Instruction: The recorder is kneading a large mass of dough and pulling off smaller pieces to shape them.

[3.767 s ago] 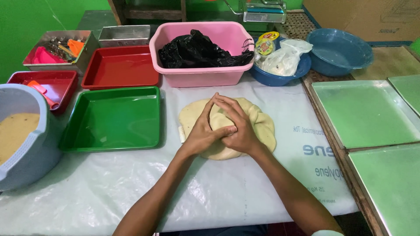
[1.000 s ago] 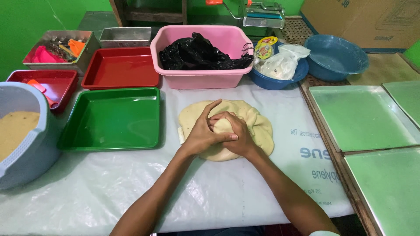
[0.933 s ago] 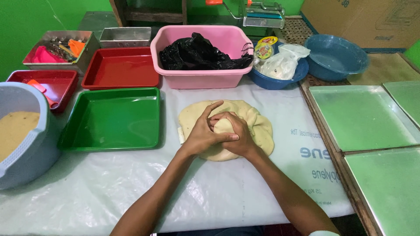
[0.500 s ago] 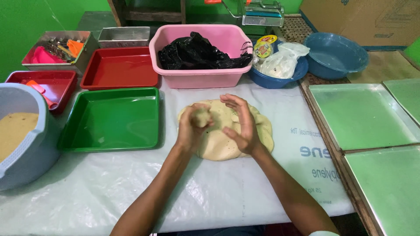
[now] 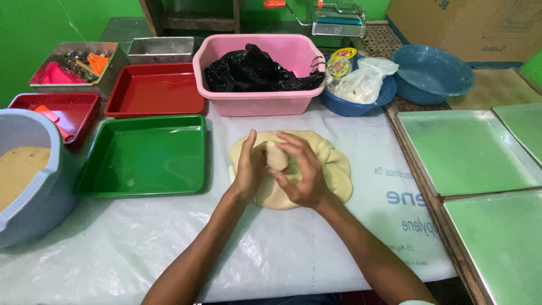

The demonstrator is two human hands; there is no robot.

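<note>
A flat slab of pale dough (image 5: 333,169) lies on the white plastic sheet (image 5: 169,248) in the middle of the table. Above it, my left hand (image 5: 250,167) and my right hand (image 5: 302,172) face each other with a small piece of dough (image 5: 276,155) pinched between them. The left palm cups the piece from the left. The right fingers curl around it from the right. Both hands hover just over the slab's left half and hide part of it.
A green tray (image 5: 141,155) sits left of the dough, red trays (image 5: 152,90) behind it. A grey bucket of batter (image 5: 25,175) stands far left. A pink tub with a black bag (image 5: 257,73), blue bowls (image 5: 432,73) and metal baking sheets (image 5: 468,149) are around.
Both hands were pressed together flat on the dough slab. They have since lifted and parted, and a small lump of dough is now held between them.
</note>
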